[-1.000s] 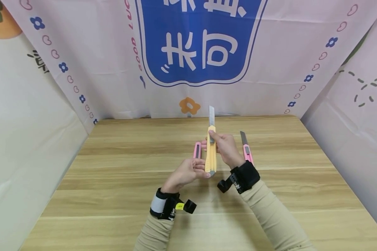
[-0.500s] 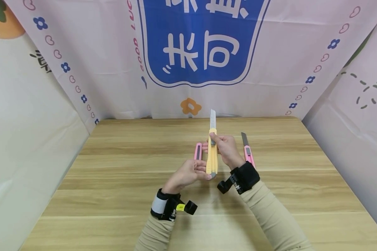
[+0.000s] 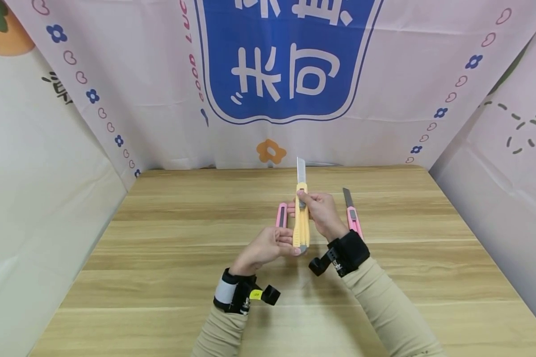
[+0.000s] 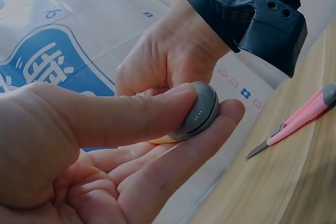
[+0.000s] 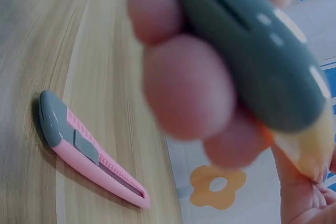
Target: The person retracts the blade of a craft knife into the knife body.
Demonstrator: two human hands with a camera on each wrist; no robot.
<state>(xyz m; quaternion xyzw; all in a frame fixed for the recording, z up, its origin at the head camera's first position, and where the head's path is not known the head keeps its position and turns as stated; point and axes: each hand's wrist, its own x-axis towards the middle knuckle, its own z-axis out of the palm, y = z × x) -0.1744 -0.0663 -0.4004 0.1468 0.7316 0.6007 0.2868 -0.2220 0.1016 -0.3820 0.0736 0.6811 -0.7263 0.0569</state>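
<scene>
Held above the table is a yellow utility knife (image 3: pixel 301 225), its blade (image 3: pixel 301 171) extended and pointing away from me. My left hand (image 3: pixel 265 245) pinches its grey end cap (image 4: pixel 200 111) between thumb and fingers. Farther up the handle my right hand (image 3: pixel 323 213) grips it, the thumb at the grey slider (image 3: pixel 302 204). Just left of it, partly hidden by my left hand, a pink utility knife (image 3: pixel 282 215) lies on the table; no blade sticks out of it in the right wrist view. A second pink utility knife (image 3: pixel 352 220) lies to the right, blade out, its rear end behind my right wrist.
A wood-grain table (image 3: pixel 169 223) spreads beneath both hands. Printed cloth (image 3: pixel 169 134) hangs behind its back edge, and more cloth borders both sides. Each wrist wears a black strap (image 3: pixel 348 253) with a small camera sticking out.
The head view has shifted slightly. The yellow knife's exposed blade looks a little shorter than one second ago. Both hands keep the same hold, and the pink knives have not moved on the table.
</scene>
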